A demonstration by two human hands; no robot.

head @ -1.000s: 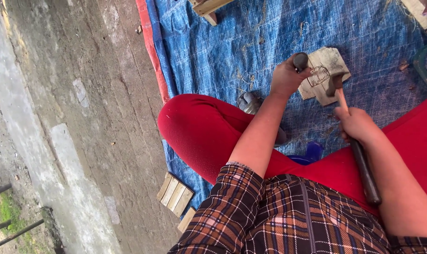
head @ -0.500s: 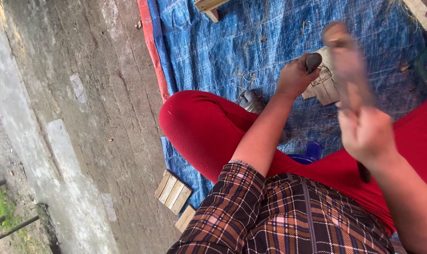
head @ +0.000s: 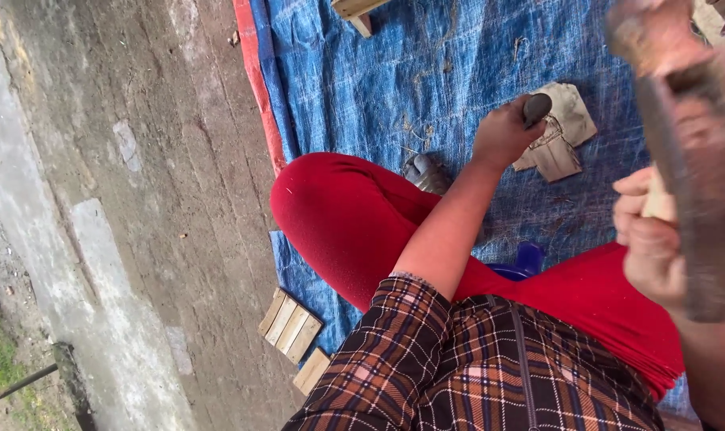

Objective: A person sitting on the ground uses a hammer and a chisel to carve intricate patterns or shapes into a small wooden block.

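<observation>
Left hand (head: 502, 134) closed round dark rounded tool handle (head: 536, 108), tip pressed on pale grey flat stone-like block (head: 566, 128) lying on blue woven tarpaulin (head: 426, 72). Right hand (head: 653, 239) clamped on blurred long-handled hammer (head: 681, 160), raised close to camera, well apart from block. Judgement: blow best landed square on handle top; held tool kept upright and steady, fingers kept below struck end. Block best seated flat so no skidding is caused. Red-trousered knee (head: 338, 215) kept out of swing path. Small wooden slat panels (head: 290, 325) left at tarpaulin edge.
</observation>
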